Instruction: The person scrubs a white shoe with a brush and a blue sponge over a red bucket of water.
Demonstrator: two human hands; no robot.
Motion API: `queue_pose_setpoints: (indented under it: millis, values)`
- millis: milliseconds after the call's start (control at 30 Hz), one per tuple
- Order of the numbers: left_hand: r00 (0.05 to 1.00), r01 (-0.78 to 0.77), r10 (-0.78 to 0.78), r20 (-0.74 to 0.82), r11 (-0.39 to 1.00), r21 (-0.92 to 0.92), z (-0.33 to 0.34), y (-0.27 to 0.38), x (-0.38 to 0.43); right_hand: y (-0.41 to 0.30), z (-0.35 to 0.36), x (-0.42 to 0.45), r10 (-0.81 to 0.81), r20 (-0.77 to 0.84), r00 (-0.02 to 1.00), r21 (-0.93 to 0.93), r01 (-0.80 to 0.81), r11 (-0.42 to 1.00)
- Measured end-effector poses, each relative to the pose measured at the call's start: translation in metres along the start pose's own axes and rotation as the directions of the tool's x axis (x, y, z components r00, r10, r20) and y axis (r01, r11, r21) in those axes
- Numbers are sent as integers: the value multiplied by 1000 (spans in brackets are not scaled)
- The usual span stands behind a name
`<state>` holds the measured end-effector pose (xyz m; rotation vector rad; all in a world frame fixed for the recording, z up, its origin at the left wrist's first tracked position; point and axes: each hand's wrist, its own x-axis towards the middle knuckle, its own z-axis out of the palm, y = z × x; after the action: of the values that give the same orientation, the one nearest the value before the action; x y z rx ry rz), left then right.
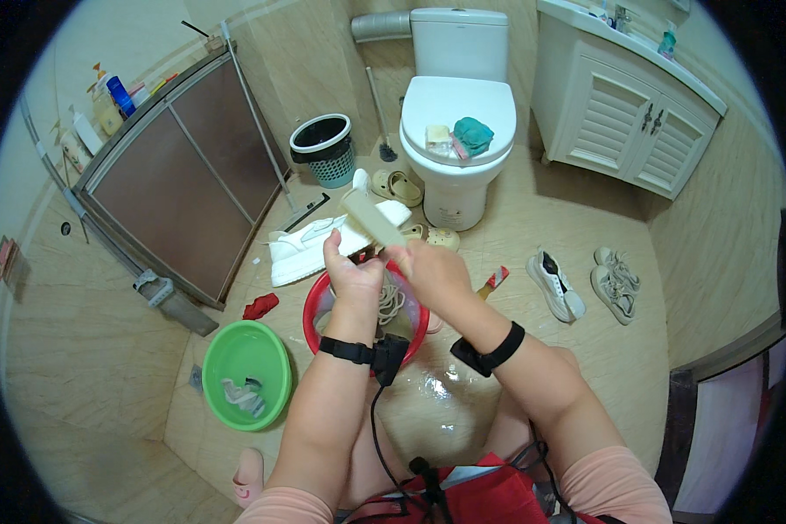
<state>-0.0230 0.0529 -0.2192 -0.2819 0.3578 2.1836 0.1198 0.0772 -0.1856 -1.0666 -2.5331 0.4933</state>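
My right hand grips a cream-coloured scrub brush by its handle, with the bristle side facing down and left. My left hand is beside the brush, thumb raised and fingers curled; what it holds, if anything, is hard to make out. White sneakers lie just beyond my hands, partly covered by the brush. Below both hands stands a red basin of cloudy water with pale shoelaces in it. My left forearm hides part of the basin.
A green basin with wet cloth stands at left, near a red cloth. Another brush lies right of the red basin. Beyond are a white shoe, grey shoes, clogs and a toilet. The floor is wet.
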Motion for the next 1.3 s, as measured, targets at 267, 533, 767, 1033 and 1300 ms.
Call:
queue_pose_setpoints:
  millis: [267,533,767,1033,1300]
  values:
    - [1000,15,-15,1,999,51,-4,3,7,11,12,6,-52,-68,996,84,58,995]
    - [1000,6,-6,-23,1000,12,4,-10,0,51,14,16,-74,-220,973,8,77,997]
    - [999,46,-46,-7,997,-68,5,-10,-2,50,1,21,-163,-191,968,-143,136,980]
    - [998,48,-47,31,999,-8,-6,-3,6,36,-4,15,-39,-83,996,65,45,997]
    - [998,22,-26,61,997,70,-26,19,31,3,6,4,-67,-45,997,67,70,995]
